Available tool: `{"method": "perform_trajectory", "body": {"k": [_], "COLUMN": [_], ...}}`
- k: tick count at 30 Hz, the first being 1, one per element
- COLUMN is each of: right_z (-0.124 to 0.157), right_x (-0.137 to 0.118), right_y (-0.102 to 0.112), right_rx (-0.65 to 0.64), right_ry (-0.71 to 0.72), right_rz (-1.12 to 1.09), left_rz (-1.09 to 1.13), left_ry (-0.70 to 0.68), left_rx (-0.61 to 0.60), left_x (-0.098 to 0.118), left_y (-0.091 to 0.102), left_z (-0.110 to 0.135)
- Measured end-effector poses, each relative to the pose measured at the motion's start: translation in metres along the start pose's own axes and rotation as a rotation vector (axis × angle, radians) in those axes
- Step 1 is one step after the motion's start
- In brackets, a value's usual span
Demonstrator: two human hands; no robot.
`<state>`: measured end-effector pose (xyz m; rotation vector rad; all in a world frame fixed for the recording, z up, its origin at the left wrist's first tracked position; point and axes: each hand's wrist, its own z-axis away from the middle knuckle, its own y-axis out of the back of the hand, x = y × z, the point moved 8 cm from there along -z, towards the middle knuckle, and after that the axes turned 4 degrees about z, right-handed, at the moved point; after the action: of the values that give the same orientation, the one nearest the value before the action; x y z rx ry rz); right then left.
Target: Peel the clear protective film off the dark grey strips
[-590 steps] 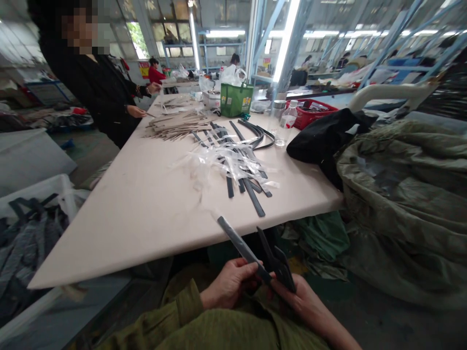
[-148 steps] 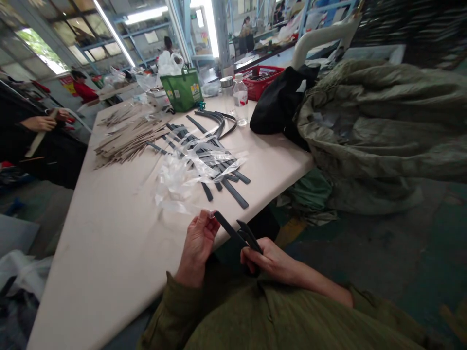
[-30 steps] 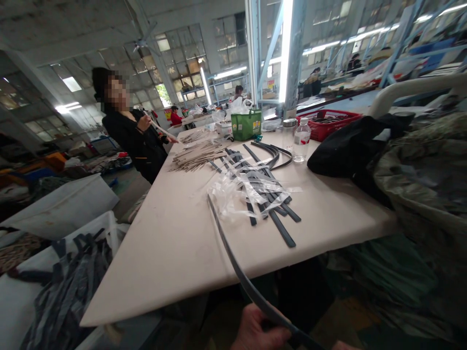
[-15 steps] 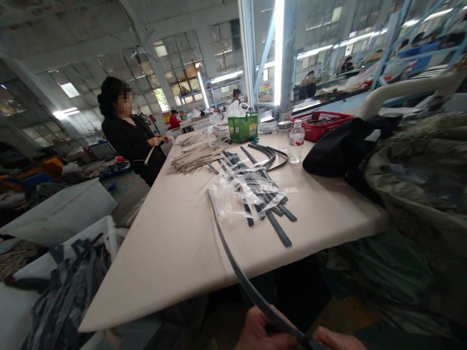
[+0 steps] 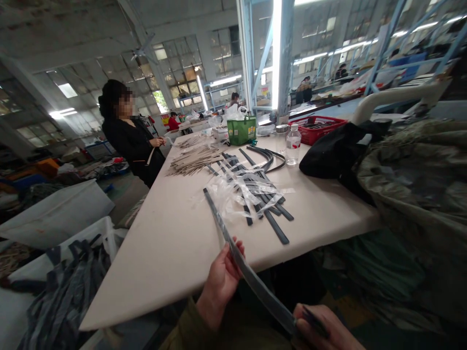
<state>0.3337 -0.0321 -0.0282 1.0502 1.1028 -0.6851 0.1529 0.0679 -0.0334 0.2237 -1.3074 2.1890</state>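
A long dark curved strip (image 5: 233,253) runs from my lap up over the near edge of the pale table (image 5: 175,243). My left hand (image 5: 221,282) pinches it about halfway along, thumb and fingers closed on it. My right hand (image 5: 321,330) grips its lower end at the bottom of the view, together with a small dark part that I cannot make out. More dark strips (image 5: 262,204) lie in a heap on the table under loose clear plastic sleeves (image 5: 237,187).
A person in black (image 5: 131,138) stands at the table's far left by a stack of tan strips (image 5: 193,158). A green bag (image 5: 241,130), a water bottle (image 5: 293,146) and a red basket (image 5: 321,129) stand at the back. Olive sacks (image 5: 419,194) lie at the right, bagged strips (image 5: 65,291) at the left.
My left hand has slid up the strip from near its lower end to about the middle. The strip's far end has dropped nearer the table. My right hand shows more fully.
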Motion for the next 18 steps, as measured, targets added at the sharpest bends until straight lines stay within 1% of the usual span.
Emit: {"method": "perform_trajectory", "body": {"k": [2, 4, 6, 8, 9, 11, 13, 14, 16, 18], "right_z": [0.0, -0.004, -0.008, -0.016, -0.02, -0.027, -0.033, -0.036, -0.042, -0.045], "right_x": [0.002, 0.012, 0.021, 0.02, 0.012, -0.015, -0.046, -0.058, -0.075, -0.084], "right_y": [0.013, 0.031, 0.047, 0.054, 0.053, 0.046, 0.032, 0.026, 0.017, 0.013], "right_rx": [0.101, 0.279, 0.439, 0.505, 0.508, 0.478, 0.405, 0.366, 0.298, 0.236], "right_ry": [-0.028, -0.039, -0.04, 0.01, 0.077, 0.269, 0.46, 0.521, 0.592, 0.624], "right_rz": [-0.148, -0.26, -0.26, -0.176, -0.108, 0.037, 0.133, 0.16, 0.186, 0.186], "left_rz": [0.056, 0.102, 0.134, 0.116, 0.092, 0.037, -0.021, -0.047, -0.08, -0.096], "left_ry": [-0.004, 0.014, 0.047, 0.061, 0.047, -0.009, -0.05, -0.059, -0.064, -0.065], "left_rx": [0.067, 0.065, 0.063, 0.066, 0.067, 0.063, 0.031, 0.005, -0.043, -0.069], "left_x": [0.012, 0.015, 0.01, 0.001, -0.004, -0.012, -0.022, -0.028, -0.036, -0.038], "left_y": [-0.016, -0.031, -0.038, -0.038, -0.035, -0.028, -0.022, -0.021, -0.02, -0.021], "left_z": [-0.006, -0.007, -0.004, 0.0, 0.001, 0.001, 0.0, -0.001, -0.001, -0.001]}}
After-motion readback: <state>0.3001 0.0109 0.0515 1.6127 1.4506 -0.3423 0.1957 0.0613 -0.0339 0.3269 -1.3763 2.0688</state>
